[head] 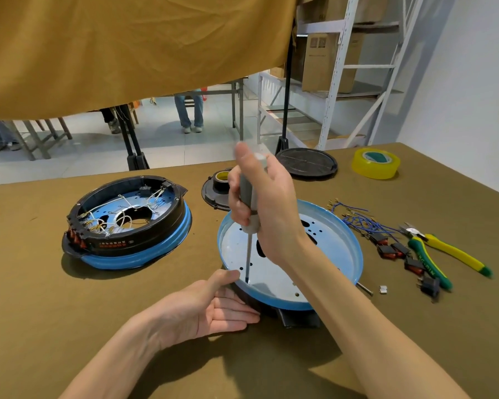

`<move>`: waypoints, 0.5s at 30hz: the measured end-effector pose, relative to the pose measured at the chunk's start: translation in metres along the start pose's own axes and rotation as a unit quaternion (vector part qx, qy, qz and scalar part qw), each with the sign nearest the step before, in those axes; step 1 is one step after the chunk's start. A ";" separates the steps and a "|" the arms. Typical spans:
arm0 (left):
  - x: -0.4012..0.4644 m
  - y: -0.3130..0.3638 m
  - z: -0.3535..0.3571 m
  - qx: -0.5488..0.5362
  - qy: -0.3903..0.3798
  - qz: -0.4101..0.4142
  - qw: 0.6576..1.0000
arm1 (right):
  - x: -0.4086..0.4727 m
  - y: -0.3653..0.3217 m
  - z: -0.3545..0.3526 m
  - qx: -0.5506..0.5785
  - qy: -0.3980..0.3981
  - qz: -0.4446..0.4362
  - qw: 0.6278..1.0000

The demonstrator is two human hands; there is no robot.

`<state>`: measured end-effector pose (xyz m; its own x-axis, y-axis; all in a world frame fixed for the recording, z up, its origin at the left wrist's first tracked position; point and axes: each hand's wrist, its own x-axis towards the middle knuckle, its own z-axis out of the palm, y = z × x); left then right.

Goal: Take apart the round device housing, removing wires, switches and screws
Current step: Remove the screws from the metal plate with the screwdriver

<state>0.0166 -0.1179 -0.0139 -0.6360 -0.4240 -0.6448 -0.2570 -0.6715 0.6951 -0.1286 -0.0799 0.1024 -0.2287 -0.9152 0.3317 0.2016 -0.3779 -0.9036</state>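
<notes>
A round blue-rimmed housing [340, 249] with a pale perforated plate lies in front of me on a black base. My right hand [268, 203] grips a grey screwdriver [249, 203] upright, its tip set on the plate near the front left rim. My left hand [216, 306] steadies the housing's near left edge, palm up, thumb on the rim and fingers straight against the side. Removed blue wires [357, 218] and black-and-red switches [392, 249] lie to the right. A loose screw [365, 288] rests by the rim.
A second housing [127, 226], black ring on blue, still full of white wires, sits at left. Yellow-green cutters [444, 254] lie at right. Two black lids [307, 162] [213, 194] and a yellow tape roll [375, 163] stand behind. A brown cloth hangs overhead.
</notes>
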 end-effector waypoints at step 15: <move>-0.002 0.002 0.003 0.003 0.011 -0.005 1.000 | 0.002 0.001 -0.007 0.021 0.010 -0.009 1.000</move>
<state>0.0155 -0.1162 -0.0105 -0.6172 -0.4301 -0.6589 -0.2673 -0.6729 0.6897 -0.1357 -0.0815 0.1005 -0.2511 -0.9054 0.3425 0.2362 -0.4004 -0.8854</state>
